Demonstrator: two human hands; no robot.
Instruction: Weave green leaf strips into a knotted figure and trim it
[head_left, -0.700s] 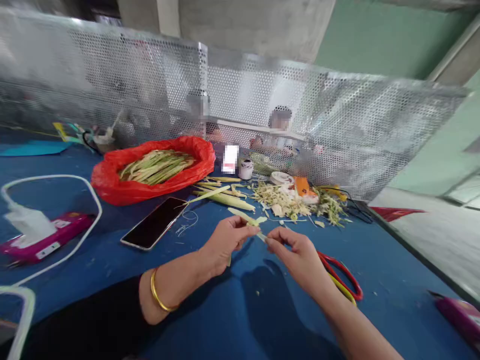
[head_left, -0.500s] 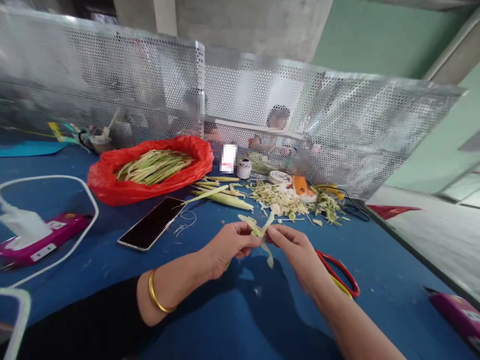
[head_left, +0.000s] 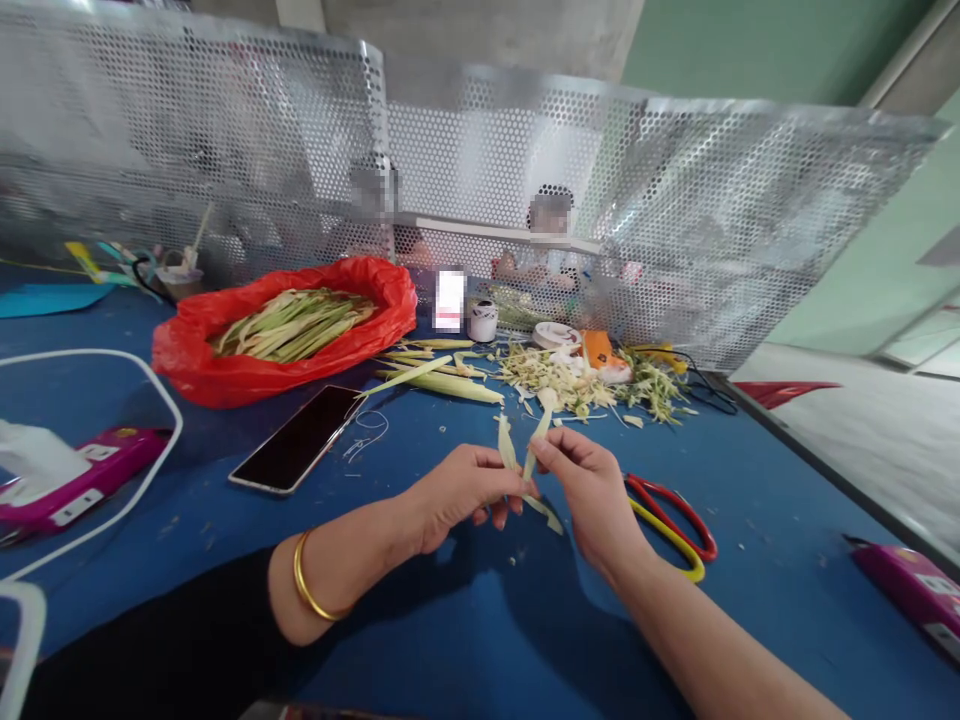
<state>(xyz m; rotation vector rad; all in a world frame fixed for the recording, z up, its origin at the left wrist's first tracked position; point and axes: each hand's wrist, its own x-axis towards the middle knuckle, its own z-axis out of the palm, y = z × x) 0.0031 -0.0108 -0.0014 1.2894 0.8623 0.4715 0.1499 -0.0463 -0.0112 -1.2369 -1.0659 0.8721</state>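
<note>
So the left hand's (head_left: 457,500) grip is pinching some pale green strips (head_left: 541,428), held up over the blue counter (head_left: 420,630), and the right hand's (head_left: 589,490) grip has one upright strip pinched too. Red and yellow handles (head_left: 711,546) sit just beside the right wrist. Further back: dark phone (head_left: 298,440), messy heap of shreds (head_left: 551,380), red bag (head_left: 274,382) of green stalks (head_left: 300,325), then a perforated metal screen (head_left: 487,150).

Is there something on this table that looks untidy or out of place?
Yes: pale plant scraps lie loose on the blue table, scattered beside an orange packet, whereas the longer strips sit gathered in a red bag.
</note>
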